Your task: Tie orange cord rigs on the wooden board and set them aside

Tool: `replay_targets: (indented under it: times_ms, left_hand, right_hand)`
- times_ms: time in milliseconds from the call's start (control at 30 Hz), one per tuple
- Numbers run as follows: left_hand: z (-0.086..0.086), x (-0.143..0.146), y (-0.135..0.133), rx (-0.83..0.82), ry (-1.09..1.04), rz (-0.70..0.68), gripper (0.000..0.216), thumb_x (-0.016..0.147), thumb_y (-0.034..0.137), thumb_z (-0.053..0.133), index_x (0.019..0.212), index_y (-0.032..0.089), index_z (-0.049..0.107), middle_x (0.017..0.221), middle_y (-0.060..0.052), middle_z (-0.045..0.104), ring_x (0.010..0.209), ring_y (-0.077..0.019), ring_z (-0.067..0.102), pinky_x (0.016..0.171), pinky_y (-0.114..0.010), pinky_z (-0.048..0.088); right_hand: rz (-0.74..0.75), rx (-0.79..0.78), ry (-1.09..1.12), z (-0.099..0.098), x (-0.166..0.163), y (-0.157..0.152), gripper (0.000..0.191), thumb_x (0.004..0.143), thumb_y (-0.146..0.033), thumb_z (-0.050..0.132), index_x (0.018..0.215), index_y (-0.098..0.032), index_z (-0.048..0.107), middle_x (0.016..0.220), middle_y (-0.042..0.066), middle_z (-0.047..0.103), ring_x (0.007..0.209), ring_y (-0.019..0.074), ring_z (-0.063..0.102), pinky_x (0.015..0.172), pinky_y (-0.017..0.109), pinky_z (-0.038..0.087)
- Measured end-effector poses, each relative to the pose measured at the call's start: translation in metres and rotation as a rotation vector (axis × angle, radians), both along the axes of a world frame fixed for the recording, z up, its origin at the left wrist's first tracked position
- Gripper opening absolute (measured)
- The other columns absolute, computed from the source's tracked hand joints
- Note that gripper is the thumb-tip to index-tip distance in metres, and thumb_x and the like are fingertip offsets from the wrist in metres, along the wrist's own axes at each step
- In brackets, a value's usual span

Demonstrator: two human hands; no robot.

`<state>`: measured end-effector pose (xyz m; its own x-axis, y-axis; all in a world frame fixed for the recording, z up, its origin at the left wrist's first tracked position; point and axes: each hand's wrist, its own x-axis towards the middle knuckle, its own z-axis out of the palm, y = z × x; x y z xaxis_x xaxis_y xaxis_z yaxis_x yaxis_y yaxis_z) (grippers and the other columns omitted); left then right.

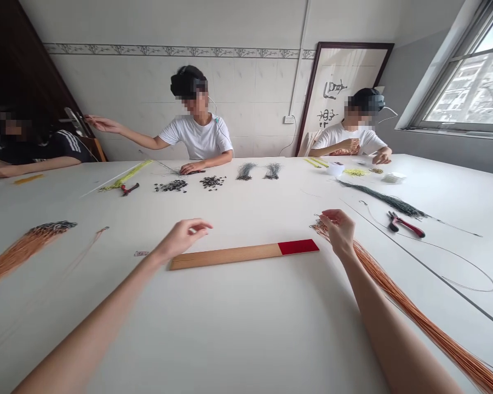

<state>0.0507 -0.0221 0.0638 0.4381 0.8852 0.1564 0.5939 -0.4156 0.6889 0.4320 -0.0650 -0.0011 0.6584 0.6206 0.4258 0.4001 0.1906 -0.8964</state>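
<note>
Our right hand sits at the end of a bundle of orange wires on the white table, thumb and fingertips seeming to pinch the strands. Our left hand is loosely curled, fingers close together, and we cannot tell whether it holds anything. Between our hands lies a wooden ruler with a red end; red-handled pliers lie further right. The brush writing on the framed scroll is unreadable.

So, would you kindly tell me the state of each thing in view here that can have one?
Orange wire bundle: lying fanned out on the table.
Right hand: at the bundle's end, grip unclear.
Left hand: raised over the table, fingers loosely curled, holding nothing visible.
Wooden strip: lying flat, red end rightward.
Red-handled pliers: lying on the table, untouched.
Dark wire bundle: lying stretched out on the table.
</note>
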Motion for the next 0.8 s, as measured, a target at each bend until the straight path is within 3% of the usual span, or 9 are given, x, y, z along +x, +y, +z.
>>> replay_targets:
  times_ms: [133,233,367,533,667,800]
  left_hand:
    - [-0.009,-0.078,-0.016,-0.033,0.111,0.227,0.037,0.075,0.051,0.051,0.097,0.023,0.063,0.095,-0.003,0.063,0.075,-0.0172,0.055,0.068,-0.026,0.045]
    - [-0.022,-0.106,-0.026,-0.126,0.169,0.202,0.045,0.073,0.052,0.052,0.105,0.022,0.06,0.092,-0.004,0.059,0.071,-0.0158,0.052,0.066,-0.025,0.045]
    - [-0.039,-0.108,-0.031,-0.084,0.187,0.108,0.048,0.071,0.052,0.055,0.11,0.024,0.058,0.095,-0.004,0.053,0.083,-0.018,0.052,0.074,-0.026,0.044]
    - [-0.049,-0.094,-0.029,-0.02,0.255,0.058,0.047,0.071,0.051,0.057,0.113,0.031,0.057,0.099,-0.003,0.052,0.096,-0.0218,0.049,0.088,-0.033,0.036]
    - [-0.055,-0.089,-0.031,0.03,0.258,0.086,0.04,0.073,0.049,0.055,0.109,0.033,0.059,0.091,-0.002,0.052,0.091,-0.0219,0.049,0.09,-0.038,0.032]
    - [-0.061,-0.087,-0.032,0.072,0.168,0.103,0.029,0.074,0.044,0.056,0.098,0.029,0.063,0.083,-0.002,0.051,0.083,-0.0195,0.05,0.083,-0.034,0.037]
  right_hand:
    - [0.088,0.001,-0.15,0.009,-0.033,0.001,0.013,0.066,-0.03,0.058,0.071,-0.018,0.059,0.075,0.003,0.061,0.067,0.0147,0.053,0.066,0.032,0.044]
    - [0.19,0.015,-0.272,0.015,-0.067,0.0,0.011,0.069,-0.029,0.054,0.07,-0.019,0.058,0.073,0.002,0.061,0.068,0.0142,0.052,0.07,0.032,0.042]
    - [0.377,0.004,-0.31,0.021,-0.12,-0.004,0.01,0.072,-0.027,0.052,0.072,-0.019,0.058,0.073,0.001,0.06,0.068,0.0135,0.05,0.068,0.029,0.042]
    - [0.73,-0.151,-0.26,0.022,-0.196,-0.013,0.009,0.075,-0.024,0.05,0.078,-0.019,0.058,0.076,0.001,0.061,0.072,0.0128,0.053,0.069,0.028,0.042]
    - [0.912,-0.245,-0.206,0.018,-0.25,-0.012,0.009,0.074,-0.02,0.049,0.077,-0.019,0.058,0.077,0.001,0.061,0.074,0.0122,0.054,0.069,0.026,0.042]
    - [1.0,-0.331,-0.169,0.011,-0.288,-0.005,0.009,0.073,-0.018,0.049,0.074,-0.019,0.057,0.074,0.0,0.06,0.069,0.0121,0.054,0.064,0.025,0.042]
